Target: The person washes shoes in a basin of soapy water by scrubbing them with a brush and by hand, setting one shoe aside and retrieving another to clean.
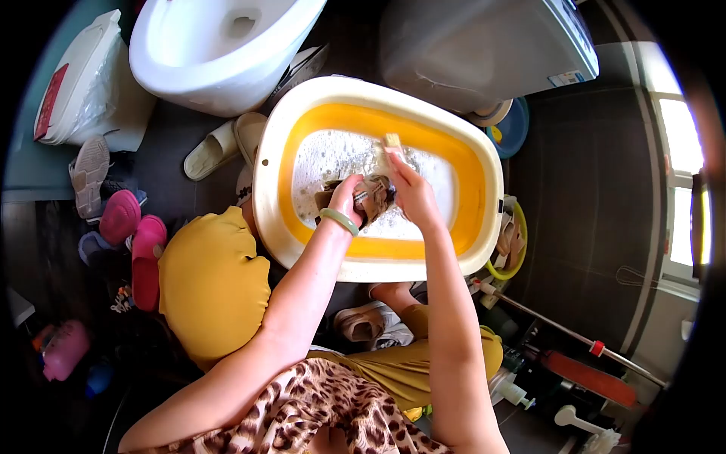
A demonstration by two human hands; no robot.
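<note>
A cream basin (266, 219) with a yellow inner wall stands on the floor, holding sudsy water (325, 151). Over the water, my left hand (345, 198) grips a wet brown shoe (373, 198), with a green bangle around the wrist. My right hand (412, 189), just to its right, is closed on a small brush (392, 142) whose pale bristles point up and away from me. The fingers of my right hand are close beside the shoe; whether they touch it I cannot tell.
Beyond the basin stand a toilet (227, 45) and a grey appliance (484, 53). Slippers (212, 151) and pink sandals (147, 257) lie at the left. A green-yellow tub (519, 253) and a long pole (560, 325) are at the right.
</note>
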